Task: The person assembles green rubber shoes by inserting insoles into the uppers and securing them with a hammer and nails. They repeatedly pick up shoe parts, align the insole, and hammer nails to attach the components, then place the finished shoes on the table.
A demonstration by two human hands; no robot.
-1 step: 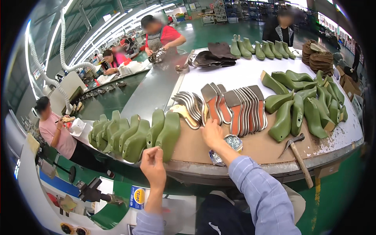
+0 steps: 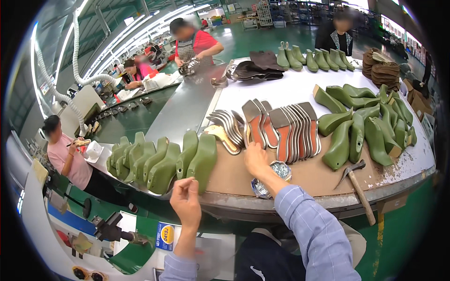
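My left hand (image 2: pixel 186 201) is raised at the table's front edge, just in front of the green shoe lasts (image 2: pixel 201 161). Its thumb and fingertips are pinched together; anything between them is too small to make out. Over the brown board, my right hand (image 2: pixel 257 159) has its fingers closed at the lower end of an upright insole (image 2: pixel 247 132). Close to it stand a row of insoles with reddish-brown faces (image 2: pixel 295 133) and a stack of curved, pale-edged ones (image 2: pixel 224 122). Below the right wrist sits a foil-lined container (image 2: pixel 281 171) of small shiny bits.
A hammer (image 2: pixel 358 192) lies at the front right, its handle overhanging the edge. Behind it is a pile of green lasts (image 2: pixel 340 145). More lasts (image 2: pixel 321 60) and dark leather pieces (image 2: pixel 258 70) are at the far side. Co-workers (image 2: pixel 197 44) are at the left and back.
Hardly anything differs. The whole view shifts very slightly, and my right hand is a touch further right; both hands keep their closed pose.
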